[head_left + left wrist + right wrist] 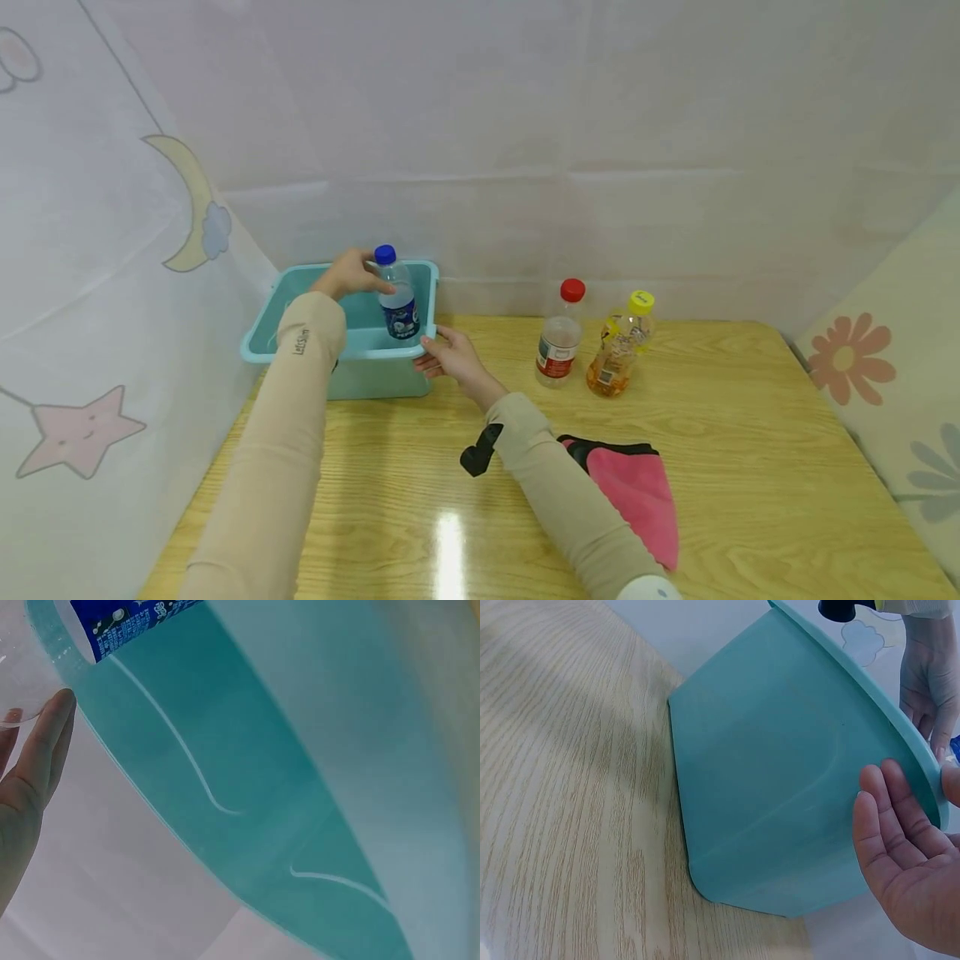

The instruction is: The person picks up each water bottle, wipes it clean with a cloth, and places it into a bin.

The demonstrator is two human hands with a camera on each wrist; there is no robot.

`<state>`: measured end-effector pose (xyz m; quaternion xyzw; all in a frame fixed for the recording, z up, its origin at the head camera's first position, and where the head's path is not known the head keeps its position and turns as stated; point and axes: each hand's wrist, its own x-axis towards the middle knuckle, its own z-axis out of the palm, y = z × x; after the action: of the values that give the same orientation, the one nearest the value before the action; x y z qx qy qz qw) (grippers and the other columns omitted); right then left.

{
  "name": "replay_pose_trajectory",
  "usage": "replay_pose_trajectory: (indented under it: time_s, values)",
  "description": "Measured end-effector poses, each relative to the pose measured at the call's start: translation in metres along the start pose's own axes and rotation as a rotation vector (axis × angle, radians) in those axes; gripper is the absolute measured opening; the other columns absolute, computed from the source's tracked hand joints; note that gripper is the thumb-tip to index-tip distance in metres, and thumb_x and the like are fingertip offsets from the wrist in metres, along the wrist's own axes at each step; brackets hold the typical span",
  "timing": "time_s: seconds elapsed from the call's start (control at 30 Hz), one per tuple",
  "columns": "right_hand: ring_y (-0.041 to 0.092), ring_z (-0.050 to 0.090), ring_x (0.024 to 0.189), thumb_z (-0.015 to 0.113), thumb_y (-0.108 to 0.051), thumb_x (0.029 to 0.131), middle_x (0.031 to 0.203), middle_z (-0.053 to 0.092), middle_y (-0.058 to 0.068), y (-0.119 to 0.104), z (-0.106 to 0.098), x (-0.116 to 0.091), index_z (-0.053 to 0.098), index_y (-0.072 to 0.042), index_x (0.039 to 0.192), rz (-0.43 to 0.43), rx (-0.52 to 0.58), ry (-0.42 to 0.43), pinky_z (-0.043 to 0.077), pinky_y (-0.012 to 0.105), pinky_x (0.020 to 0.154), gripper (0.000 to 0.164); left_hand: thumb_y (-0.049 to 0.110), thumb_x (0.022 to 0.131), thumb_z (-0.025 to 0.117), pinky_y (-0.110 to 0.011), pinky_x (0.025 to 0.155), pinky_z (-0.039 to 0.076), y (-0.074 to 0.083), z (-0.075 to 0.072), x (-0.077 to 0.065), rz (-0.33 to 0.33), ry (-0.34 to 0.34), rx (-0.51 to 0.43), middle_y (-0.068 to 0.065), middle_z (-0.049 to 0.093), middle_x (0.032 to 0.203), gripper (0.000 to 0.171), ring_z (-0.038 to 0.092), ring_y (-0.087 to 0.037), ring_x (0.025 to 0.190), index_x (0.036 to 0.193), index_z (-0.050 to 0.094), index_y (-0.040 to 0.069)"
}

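A clear plastic soda bottle (401, 315) with a blue cap and dark blue label stands slightly tilted inside the teal plastic bin (375, 379). My left hand (351, 273) holds it by its upper part, thumb and fingers around it. In the left wrist view, the fingers of my left hand (30, 780) touch the clear part of the bottle beside its blue label (139, 626). At the bin's near right corner, my right hand (456, 360) grips the rim. The right wrist view has the thumb over the rim and the fingers of the right hand (911, 851) against the outer wall.
Right of the bin stand a red-capped bottle (559, 343) and a yellow-capped bottle (617, 358) with some amber contents. A pink and black cloth item (637, 496) lies by my right forearm on the wooden table (757, 467). A pale patterned curtain (510, 150) hangs behind.
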<state>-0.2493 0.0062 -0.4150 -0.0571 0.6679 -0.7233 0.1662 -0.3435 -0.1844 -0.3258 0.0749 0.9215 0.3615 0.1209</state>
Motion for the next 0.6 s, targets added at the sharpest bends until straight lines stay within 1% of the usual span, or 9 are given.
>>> replay_pose_trajectory:
  time_s: [0.03,0.13,0.23,0.37,0.43,0.6]
  values:
    - [0.016,0.064,0.065,0.046,-0.013,0.096,0.082,0.066,0.018,-0.0003,0.0003,0.0000,0.040,0.003,0.133,0.002,0.001,-0.001,0.055,0.039,0.067,0.041,0.018,0.078,0.073,-0.049,0.093,0.041,0.0025,0.0004,-0.0011,-0.016,-0.004,0.012,-0.029,0.042,0.129,0.076,0.048,-0.040,0.111,0.137,0.031,-0.004]
    - [0.017,0.064,0.065,0.047,-0.014,0.096,0.082,0.066,0.018,0.0006,0.0006,0.0013,0.040,0.003,0.133,0.003,0.002,0.002,0.055,0.039,0.066,0.041,0.016,0.080,0.071,-0.049,0.093,0.041,0.0041,0.0021,-0.0007,-0.025,-0.017,0.045,-0.028,0.042,0.129,0.073,0.047,-0.040,0.111,0.137,0.030,-0.004]
    - [0.017,0.064,0.065,0.048,-0.015,0.096,0.083,0.066,0.018,0.0018,0.0007,0.0022,0.041,0.002,0.133,0.006,0.000,0.007,0.055,0.040,0.067,0.042,0.019,0.079,0.072,-0.049,0.092,0.041,0.0042,0.0044,0.0004,-0.021,-0.024,0.072,-0.027,0.043,0.128,0.073,0.046,-0.039,0.112,0.136,0.032,-0.003]
    - [0.016,0.063,0.065,0.048,-0.016,0.096,0.083,0.066,0.017,0.0019,0.0015,0.0018,0.040,0.002,0.134,0.014,-0.003,0.002,0.054,0.044,0.071,0.042,0.020,0.078,0.073,-0.050,0.092,0.041,0.0030,0.0062,-0.0002,-0.012,-0.023,0.083,-0.027,0.043,0.128,0.072,0.045,-0.039,0.114,0.135,0.035,-0.002]
    - [0.016,0.063,0.065,0.048,-0.016,0.096,0.082,0.066,0.017,0.0019,0.0019,0.0015,0.040,0.001,0.134,0.015,-0.006,0.001,0.054,0.042,0.070,0.042,0.020,0.078,0.073,-0.051,0.092,0.041,0.0025,0.0062,-0.0002,-0.005,-0.027,0.082,-0.028,0.043,0.129,0.073,0.044,-0.040,0.115,0.135,0.035,-0.002]
    - [0.017,0.063,0.066,0.048,-0.017,0.096,0.083,0.066,0.017,0.0028,0.0019,0.0018,0.041,0.001,0.134,0.010,-0.007,0.004,0.055,0.034,0.063,0.042,0.019,0.078,0.073,-0.051,0.093,0.040,0.0021,0.0051,0.0016,-0.002,-0.045,0.071,-0.029,0.041,0.131,0.073,0.042,-0.040,0.117,0.136,0.033,-0.003]
